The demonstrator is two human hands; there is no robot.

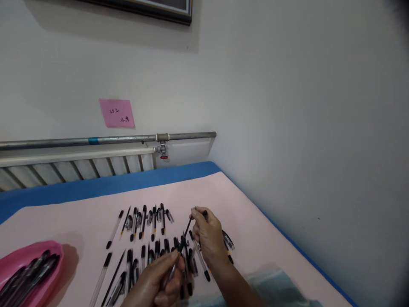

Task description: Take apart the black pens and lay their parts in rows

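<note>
Pen (pixel 182 243) held aslant above the near worktop (pixel 179 192).
Left hand (pixel 159 277) has its grip closed round the clear barrel (pixel 173 270); right hand (pixel 207 234) pinches the slim dark far end. Loose pens (pixel 143 218) lie below and left; pink bowl (pixel 60 251) near left.

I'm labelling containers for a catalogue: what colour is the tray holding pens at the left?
The tray is pink; it shows best in the head view.

A radiator (pixel 76 168) lines the white wall (pixel 153 76).
</note>
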